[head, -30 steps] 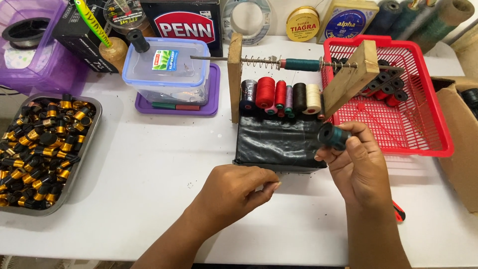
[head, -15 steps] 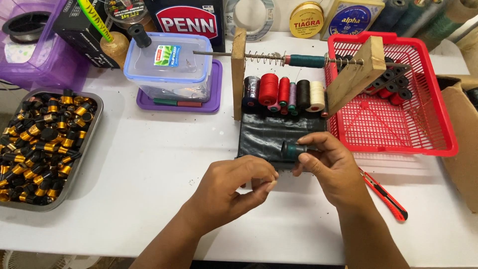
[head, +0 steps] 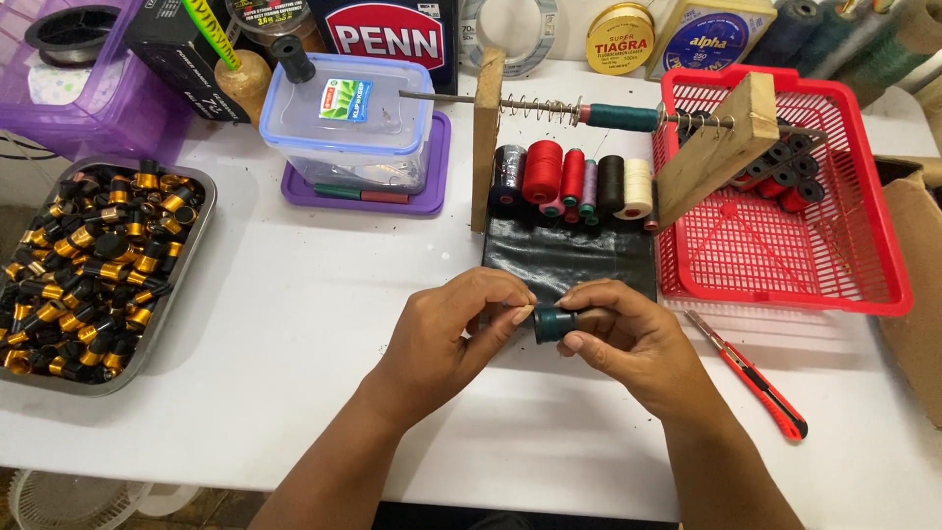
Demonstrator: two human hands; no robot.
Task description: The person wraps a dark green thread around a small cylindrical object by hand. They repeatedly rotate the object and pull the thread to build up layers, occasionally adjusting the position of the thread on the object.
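Over the white table (head: 294,324), just in front of a black mat (head: 569,260), both hands met around a small dark teal spool (head: 555,323). Thumb and fingers of the right hand (head: 628,344) were closed round the spool's right end, holding it level above the table. On the other side, the left hand (head: 446,339) had its fingertips pinched together at the spool's left end, touching it (whether they nipped a thread there was too fine to tell).

Behind the mat stood a wooden rack (head: 488,137) with a metal rod (head: 549,103) carrying a spring and a teal bobbin, and under the rod a row of thread spools (head: 574,182) in black, red, grey and cream. To the right sat a red basket (head: 854,265), with a few dark and red spools gathered in its far corner and the rack's tilted wooden end leaning over its rim. A red cutter (head: 756,378) lay on the table just right of the right hand. At the far left a metal tray (head: 192,250) was heaped with black-and-gold caps, well apart from the hands. A clear lidded box (head: 343,128) rested on a purple lid behind.
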